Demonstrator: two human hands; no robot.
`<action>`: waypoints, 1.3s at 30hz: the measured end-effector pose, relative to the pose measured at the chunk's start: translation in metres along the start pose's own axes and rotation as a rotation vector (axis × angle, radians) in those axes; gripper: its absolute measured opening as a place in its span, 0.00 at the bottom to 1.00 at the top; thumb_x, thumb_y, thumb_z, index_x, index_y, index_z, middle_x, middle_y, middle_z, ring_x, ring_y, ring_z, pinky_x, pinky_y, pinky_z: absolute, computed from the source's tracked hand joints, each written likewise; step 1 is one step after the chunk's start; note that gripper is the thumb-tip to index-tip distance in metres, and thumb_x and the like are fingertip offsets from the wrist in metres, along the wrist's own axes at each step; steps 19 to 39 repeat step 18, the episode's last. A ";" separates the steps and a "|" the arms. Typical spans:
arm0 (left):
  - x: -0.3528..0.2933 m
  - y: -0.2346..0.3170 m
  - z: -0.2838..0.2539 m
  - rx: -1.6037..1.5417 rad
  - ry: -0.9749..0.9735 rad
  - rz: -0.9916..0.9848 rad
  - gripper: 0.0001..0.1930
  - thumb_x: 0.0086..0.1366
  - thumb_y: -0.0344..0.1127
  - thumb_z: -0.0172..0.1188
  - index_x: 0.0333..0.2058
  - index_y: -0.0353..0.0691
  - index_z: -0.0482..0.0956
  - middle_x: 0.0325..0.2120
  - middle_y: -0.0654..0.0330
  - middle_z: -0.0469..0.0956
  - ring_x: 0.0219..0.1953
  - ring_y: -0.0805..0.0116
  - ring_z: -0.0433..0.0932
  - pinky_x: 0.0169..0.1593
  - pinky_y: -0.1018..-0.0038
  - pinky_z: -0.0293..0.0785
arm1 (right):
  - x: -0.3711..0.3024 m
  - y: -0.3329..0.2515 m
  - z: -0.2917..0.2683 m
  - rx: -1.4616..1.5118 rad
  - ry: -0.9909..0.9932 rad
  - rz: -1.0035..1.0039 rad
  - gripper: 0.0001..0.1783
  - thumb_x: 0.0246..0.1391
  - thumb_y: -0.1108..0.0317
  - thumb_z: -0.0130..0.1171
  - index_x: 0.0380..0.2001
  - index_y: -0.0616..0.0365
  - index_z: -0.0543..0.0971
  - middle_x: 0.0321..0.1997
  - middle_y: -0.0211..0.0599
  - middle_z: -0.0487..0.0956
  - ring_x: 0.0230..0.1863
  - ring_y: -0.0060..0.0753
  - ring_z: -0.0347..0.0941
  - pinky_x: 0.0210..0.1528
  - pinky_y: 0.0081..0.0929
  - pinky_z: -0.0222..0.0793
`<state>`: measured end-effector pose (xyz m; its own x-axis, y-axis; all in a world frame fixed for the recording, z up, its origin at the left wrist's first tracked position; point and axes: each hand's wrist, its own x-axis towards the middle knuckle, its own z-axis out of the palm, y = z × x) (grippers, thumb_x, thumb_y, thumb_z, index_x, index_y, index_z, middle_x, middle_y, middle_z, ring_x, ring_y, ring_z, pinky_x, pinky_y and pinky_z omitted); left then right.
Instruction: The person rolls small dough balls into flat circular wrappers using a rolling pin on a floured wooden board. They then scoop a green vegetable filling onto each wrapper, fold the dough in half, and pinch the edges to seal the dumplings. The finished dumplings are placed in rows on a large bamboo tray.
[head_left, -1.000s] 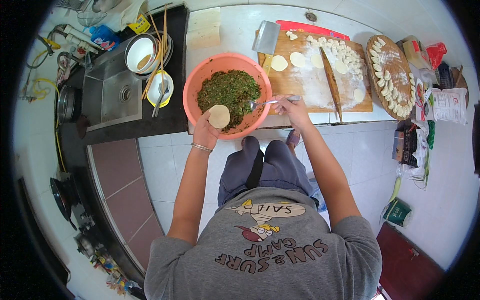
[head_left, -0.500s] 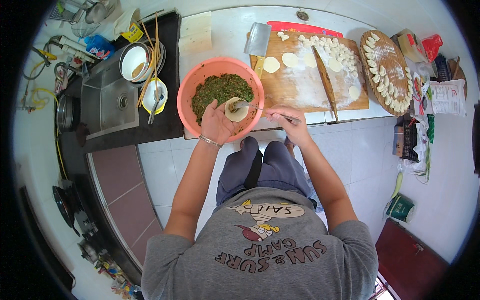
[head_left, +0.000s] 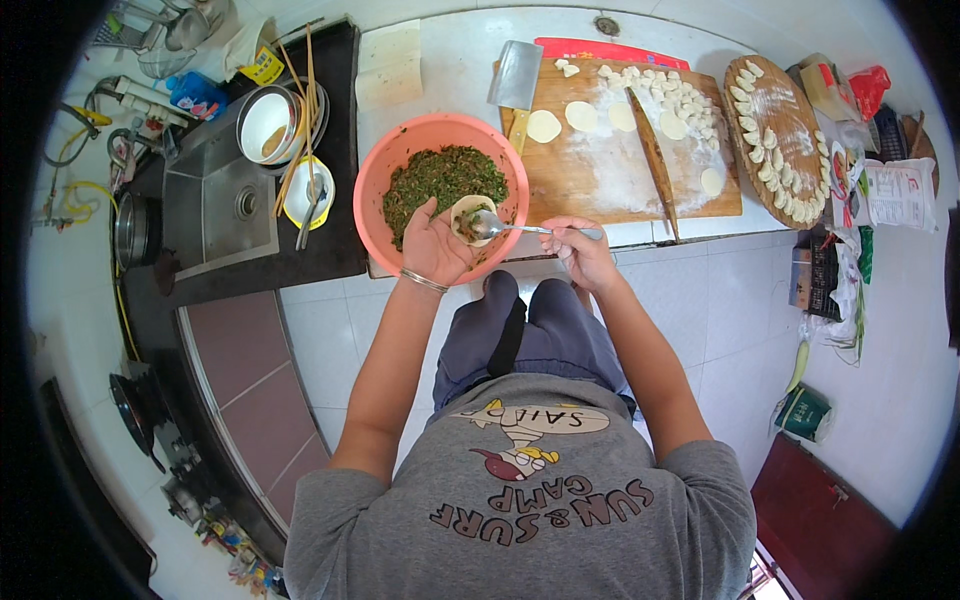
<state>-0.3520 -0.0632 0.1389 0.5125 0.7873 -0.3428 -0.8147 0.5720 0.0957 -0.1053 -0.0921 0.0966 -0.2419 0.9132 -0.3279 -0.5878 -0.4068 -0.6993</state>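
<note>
My left hand (head_left: pixel 436 247) cradles a round dumpling wrapper (head_left: pixel 464 236) over the near edge of a pink basin (head_left: pixel 372 170). Green chopped filling (head_left: pixel 440 182) fills much of that basin, and a small heap of it lies on the wrapper. In my right hand (head_left: pixel 583 252) is a metal spoon (head_left: pixel 520 228), its handle pinched between the fingers. The spoon's bowl rests on the filling in the wrapper. To the right, flat wrappers (head_left: pixel 582 116) and small dough pieces (head_left: pixel 680 100) lie on a floured wooden board (head_left: pixel 560 185), with a rolling pin (head_left: pixel 655 170) across it.
A cleaver (head_left: pixel 516 80) lies along the board's left edge. Finished dumplings (head_left: pixel 768 160) line a round wooden tray (head_left: pixel 790 120) at far right. Left of the basin are stacked bowls (head_left: pixel 265 122) with chopsticks (head_left: pixel 310 90), beside a sink (head_left: pixel 205 225).
The spoon's bowl has turned and pressed onto the wrapper, where more green filling now shows. My right hand has shifted slightly; my left hand stays nearly in place.
</note>
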 end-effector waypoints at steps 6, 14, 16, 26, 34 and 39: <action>0.001 0.006 -0.023 -0.087 -0.016 -0.029 0.28 0.70 0.48 0.36 0.58 0.32 0.61 0.57 0.49 0.67 0.59 0.53 0.67 0.61 0.56 0.64 | 0.003 -0.006 -0.005 0.145 0.036 0.098 0.13 0.52 0.74 0.54 0.39 0.72 0.76 0.33 0.47 0.79 0.32 0.34 0.76 0.39 0.25 0.73; 0.000 0.012 -0.018 0.062 0.096 0.075 0.26 0.70 0.48 0.35 0.60 0.38 0.61 0.58 0.51 0.65 0.60 0.52 0.65 0.60 0.49 0.64 | 0.017 -0.017 -0.010 0.282 0.017 0.000 0.13 0.54 0.74 0.52 0.40 0.72 0.75 0.33 0.48 0.80 0.33 0.36 0.77 0.39 0.25 0.73; -0.001 0.014 -0.015 0.071 0.114 0.080 0.26 0.71 0.49 0.35 0.60 0.38 0.60 0.59 0.51 0.65 0.61 0.52 0.64 0.61 0.49 0.63 | 0.018 -0.019 -0.011 0.222 0.001 -0.022 0.13 0.53 0.74 0.53 0.40 0.72 0.75 0.33 0.49 0.80 0.33 0.36 0.78 0.40 0.25 0.74; -0.001 0.015 -0.014 0.074 0.123 0.083 0.27 0.71 0.49 0.34 0.60 0.38 0.59 0.59 0.51 0.64 0.61 0.51 0.64 0.61 0.49 0.62 | 0.019 -0.019 -0.012 0.167 -0.020 -0.028 0.14 0.53 0.74 0.55 0.41 0.72 0.75 0.34 0.51 0.80 0.34 0.37 0.78 0.42 0.25 0.74; -0.001 0.015 -0.014 0.074 0.123 0.083 0.27 0.71 0.49 0.34 0.60 0.38 0.59 0.59 0.51 0.64 0.61 0.51 0.64 0.61 0.49 0.62 | 0.019 -0.019 -0.012 0.167 -0.020 -0.028 0.14 0.53 0.74 0.55 0.41 0.72 0.75 0.34 0.51 0.80 0.34 0.37 0.78 0.42 0.25 0.74; -0.001 0.015 -0.014 0.074 0.123 0.083 0.27 0.71 0.49 0.34 0.60 0.38 0.59 0.59 0.51 0.64 0.61 0.51 0.64 0.61 0.49 0.62 | 0.019 -0.019 -0.012 0.167 -0.020 -0.028 0.14 0.53 0.74 0.55 0.41 0.72 0.75 0.34 0.51 0.80 0.34 0.37 0.78 0.42 0.25 0.74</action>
